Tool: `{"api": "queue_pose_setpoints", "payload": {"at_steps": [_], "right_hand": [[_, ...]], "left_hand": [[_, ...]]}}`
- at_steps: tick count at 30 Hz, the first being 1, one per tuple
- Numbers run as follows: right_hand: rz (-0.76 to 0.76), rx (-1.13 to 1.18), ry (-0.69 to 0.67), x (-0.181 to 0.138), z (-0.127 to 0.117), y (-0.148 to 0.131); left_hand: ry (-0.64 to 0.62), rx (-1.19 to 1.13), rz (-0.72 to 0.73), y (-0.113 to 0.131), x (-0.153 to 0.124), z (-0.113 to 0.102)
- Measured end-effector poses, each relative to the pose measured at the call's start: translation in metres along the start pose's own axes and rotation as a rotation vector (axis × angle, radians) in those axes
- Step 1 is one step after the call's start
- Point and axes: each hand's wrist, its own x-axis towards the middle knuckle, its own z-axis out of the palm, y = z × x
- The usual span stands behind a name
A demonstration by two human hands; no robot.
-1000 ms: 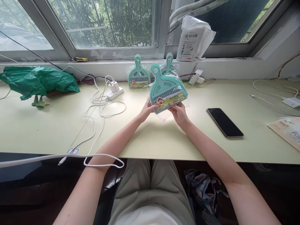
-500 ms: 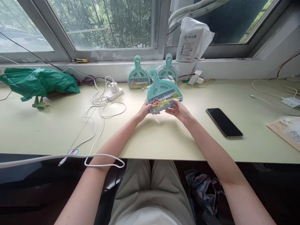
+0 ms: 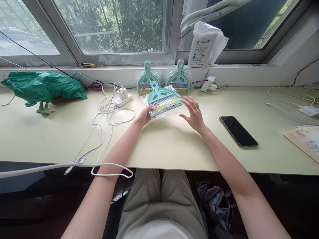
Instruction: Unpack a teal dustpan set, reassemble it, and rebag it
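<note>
My left hand (image 3: 145, 116) grips the lower left corner of a mint-green mini dustpan and brush set (image 3: 161, 94) in a clear plastic wrapper. The set tilts back above the desk, its handle pointing away from me and its printed label towards me. Beside its right edge, my right hand (image 3: 193, 114) has its fingers spread; whether the fingertips touch the wrapper I cannot tell. Behind stand two more wrapped groups of dustpan sets, one on the left (image 3: 146, 78) and one on the right (image 3: 178, 78), leaning against the wall below the window.
White cables and a power strip (image 3: 123, 100) lie left of my hands, with a green plastic bag (image 3: 45, 87) farther left. A black phone (image 3: 238, 131) rests at right. A white package (image 3: 205, 46) and a yellow cutter (image 3: 88, 65) sit on the sill.
The dustpan set has moved slightly left and tipped flatter. My right hand has let go of its lower right corner and spread its fingers, while the left keeps its hold.
</note>
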Motion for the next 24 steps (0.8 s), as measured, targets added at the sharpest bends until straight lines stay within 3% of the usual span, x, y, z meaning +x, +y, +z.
{"api": "queue_pose_setpoints", "payload": {"at_steps": [4, 8, 12, 18, 24], "right_hand": [[0.005, 0.095, 0.082, -0.002, 0.011, 0.001], [0.111, 0.186, 0.139, -0.003, 0.016, 0.007], [0.231, 0.215, 0.204, -0.005, 0.021, 0.012], [0.371, 0.317, 0.256, -0.007, 0.027, 0.014], [0.502, 0.513, 0.23, -0.009, 0.034, 0.018]], "left_hand": [[-0.123, 0.099, -0.058, -0.006, -0.003, 0.004], [-0.239, 0.19, -0.124, -0.005, -0.006, 0.003], [-0.271, 0.283, -0.147, -0.005, -0.009, 0.007], [-0.331, 0.312, -0.033, -0.01, -0.01, 0.011], [-0.345, 0.355, -0.017, -0.009, -0.013, 0.013]]}}
